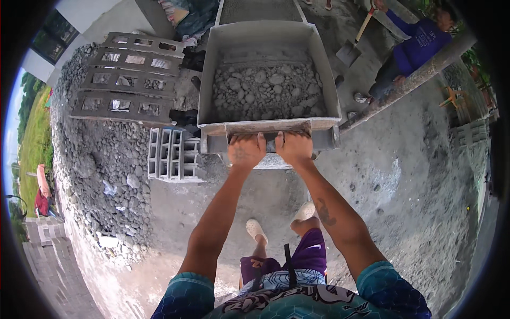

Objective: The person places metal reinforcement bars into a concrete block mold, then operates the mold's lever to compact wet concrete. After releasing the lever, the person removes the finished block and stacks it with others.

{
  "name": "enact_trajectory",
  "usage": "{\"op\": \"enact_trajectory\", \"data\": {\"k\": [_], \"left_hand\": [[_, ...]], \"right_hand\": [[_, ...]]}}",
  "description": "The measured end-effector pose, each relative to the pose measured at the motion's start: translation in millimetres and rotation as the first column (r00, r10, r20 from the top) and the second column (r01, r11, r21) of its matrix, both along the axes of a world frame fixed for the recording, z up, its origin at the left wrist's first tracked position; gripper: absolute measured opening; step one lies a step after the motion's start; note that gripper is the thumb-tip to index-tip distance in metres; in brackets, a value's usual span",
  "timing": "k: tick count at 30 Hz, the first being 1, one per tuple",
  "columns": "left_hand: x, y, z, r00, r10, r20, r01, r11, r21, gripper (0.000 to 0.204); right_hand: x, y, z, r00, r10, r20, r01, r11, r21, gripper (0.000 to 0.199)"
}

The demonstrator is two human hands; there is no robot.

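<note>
In front of me stands a grey, open-topped box [330, 114], partly filled with grey gravel and lumps [265, 87]. A dark handle bar [271, 136] runs along its near side. Around the left part of that bar, my left hand [246, 150] is closed. My right hand [295, 147] grips the same bar a short way to the right, thumb close to the other thumb. Both arms reach straight out, and the fingertips are hidden beyond the bar.
Hollow blocks [172, 154] stand left of the box, below a slotted grey frame [127, 101]. A rubble heap [101, 165] spreads farther left. At right, a person [419, 42] holds a shovel [349, 52] beside a long slanting pole [409, 84]. An orange stool [453, 97] stands beyond.
</note>
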State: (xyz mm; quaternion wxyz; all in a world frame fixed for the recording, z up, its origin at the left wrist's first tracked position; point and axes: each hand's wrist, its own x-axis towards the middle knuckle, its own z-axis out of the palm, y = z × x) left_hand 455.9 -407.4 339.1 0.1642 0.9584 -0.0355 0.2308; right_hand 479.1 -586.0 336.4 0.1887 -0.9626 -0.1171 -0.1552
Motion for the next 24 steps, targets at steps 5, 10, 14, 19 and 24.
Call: {"op": "enact_trajectory", "data": {"k": [5,10,14,19,24], "left_hand": [[-1,0,-2,0.999,0.01,-0.034,-0.011,0.999,-0.039,0.043],[-2,-1,-3,1.0,-0.015,-0.001,0.015,0.996,-0.094,0.044],[-1,2,-2,1.0,-0.027,-0.003,0.026,0.995,-0.094,0.043],[-2,-1,-5,1.0,-0.028,0.012,0.029,0.997,-0.067,0.046],[-1,0,-3,0.999,-0.009,-0.048,0.008,0.999,-0.038,0.044]], "right_hand": [[0,0,-3,0.999,-0.012,0.041,0.014,0.999,-0.042,0.038],[-3,0,4,0.997,-0.05,-0.053,0.043,0.993,-0.112,0.041],[-2,1,3,0.998,-0.054,-0.042,0.048,0.99,-0.134,0.044],[-2,-1,3,0.997,-0.079,-0.003,0.078,0.986,-0.147,0.047],[-6,3,8,0.997,-0.076,-0.007,0.075,0.992,-0.104,0.046]]}}
